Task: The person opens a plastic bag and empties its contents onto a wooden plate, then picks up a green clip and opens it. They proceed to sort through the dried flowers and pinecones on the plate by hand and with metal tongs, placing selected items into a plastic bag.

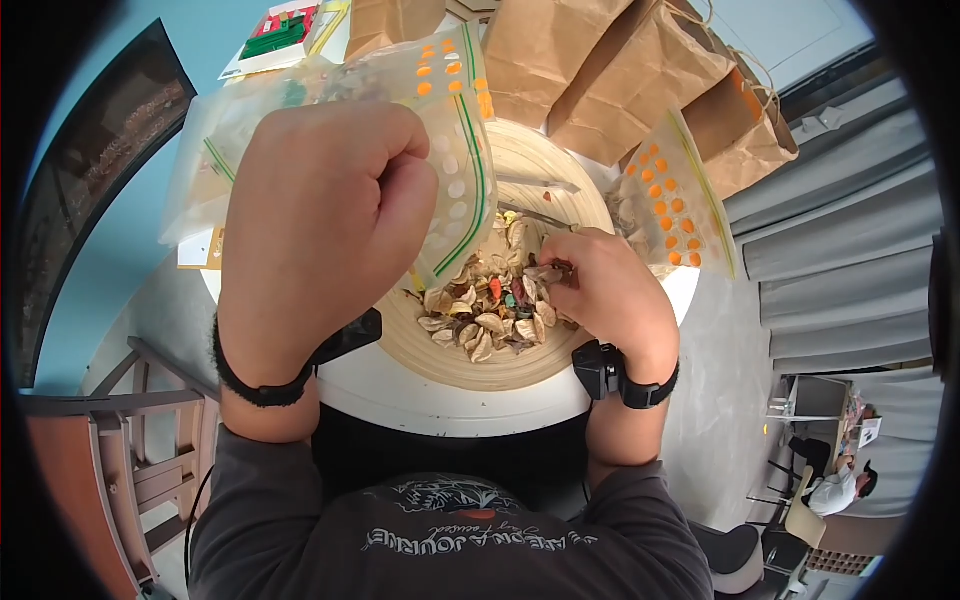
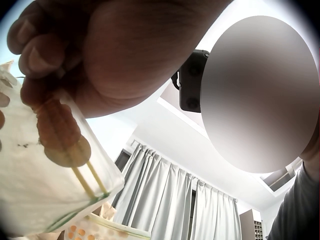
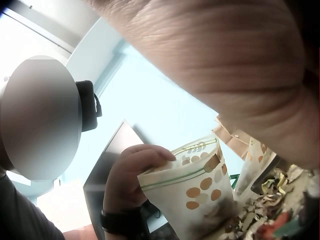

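Observation:
My left hand [image 1: 330,230] is raised on the left and grips the rim of a zip-top plastic bag [image 3: 210,195] printed with orange and white dots. The bag's mouth gapes in the right wrist view, with some dried pieces low inside. A heap of dried petals [image 1: 490,322], mostly tan with a few red, green and yellow bits, lies on a round wooden tray [image 1: 425,365]. Over the heap's right side, my right hand [image 1: 620,295] pinches some dried petals [image 1: 548,272] between bent fingers and thumb. In the right wrist view its fingertips are hidden.
Another dotted zip-top bag [image 1: 672,205] stands right of the tray, with brown paper bags [image 1: 630,75] behind. More plastic bags [image 1: 330,85] lie at the back left, beside a box of red and green items [image 1: 283,32]. A long thin tool [image 1: 535,215] rests on the tray.

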`<action>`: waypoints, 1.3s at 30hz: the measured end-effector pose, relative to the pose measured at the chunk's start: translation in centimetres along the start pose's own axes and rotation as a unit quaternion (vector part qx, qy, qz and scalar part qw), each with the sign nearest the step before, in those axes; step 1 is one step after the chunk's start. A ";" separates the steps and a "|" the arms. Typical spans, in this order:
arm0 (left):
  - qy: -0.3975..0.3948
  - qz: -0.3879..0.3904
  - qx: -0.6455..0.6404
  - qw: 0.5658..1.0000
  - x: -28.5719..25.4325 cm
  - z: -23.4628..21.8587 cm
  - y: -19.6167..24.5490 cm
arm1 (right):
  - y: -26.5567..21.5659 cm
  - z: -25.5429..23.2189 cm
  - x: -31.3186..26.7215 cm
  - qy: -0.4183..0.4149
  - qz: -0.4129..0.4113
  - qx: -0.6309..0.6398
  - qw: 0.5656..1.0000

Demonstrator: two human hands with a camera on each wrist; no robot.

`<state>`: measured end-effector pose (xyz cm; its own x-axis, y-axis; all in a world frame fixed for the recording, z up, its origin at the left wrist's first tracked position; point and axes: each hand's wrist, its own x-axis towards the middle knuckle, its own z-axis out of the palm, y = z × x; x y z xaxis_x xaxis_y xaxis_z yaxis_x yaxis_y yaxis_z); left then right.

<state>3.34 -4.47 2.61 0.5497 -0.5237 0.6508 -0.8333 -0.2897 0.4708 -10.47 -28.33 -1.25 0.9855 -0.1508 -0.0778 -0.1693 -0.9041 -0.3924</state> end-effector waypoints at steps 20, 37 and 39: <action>-0.013 0.036 0.035 0.999 -0.7 0.0 0.0 | -5.5 -2.8 -3.9 0.395 -0.093 0.309 0.860; -0.002 0.025 0.025 0.999 -0.9 -1.1 -0.6 | -9.1 -0.8 -1.1 0.434 -0.141 0.371 0.809; 0.001 0.030 0.028 0.999 -0.9 -1.2 -0.6 | -9.5 -0.2 -0.6 0.463 -0.173 0.381 0.781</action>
<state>3.38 -2.90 2.44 0.4994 -0.5399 0.6776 -0.8663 -0.3021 0.3978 -9.43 -19.77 2.66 0.4995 -0.4928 0.7125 0.4996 -0.5081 -0.7016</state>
